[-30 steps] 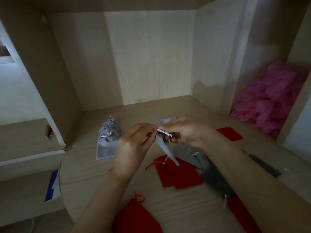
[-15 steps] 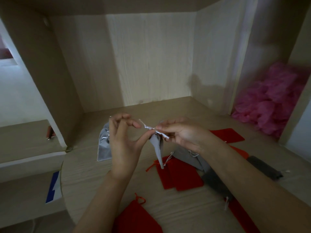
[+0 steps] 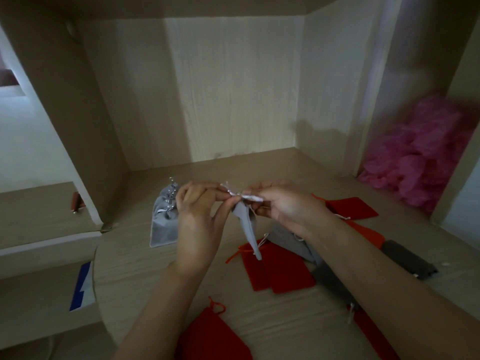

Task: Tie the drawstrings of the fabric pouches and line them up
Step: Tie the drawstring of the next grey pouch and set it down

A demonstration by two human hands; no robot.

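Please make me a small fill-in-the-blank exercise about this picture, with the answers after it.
The left hand and right hand pinch the drawstring of a ____ pouch.
The tied pouches lie on the table to the ____ of the left hand.
The crumpled material in the right compartment is ____.
Missing words: grey; left; pink.

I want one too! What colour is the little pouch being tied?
Light grey. The head view shows the pouch hanging between the left hand and right hand.
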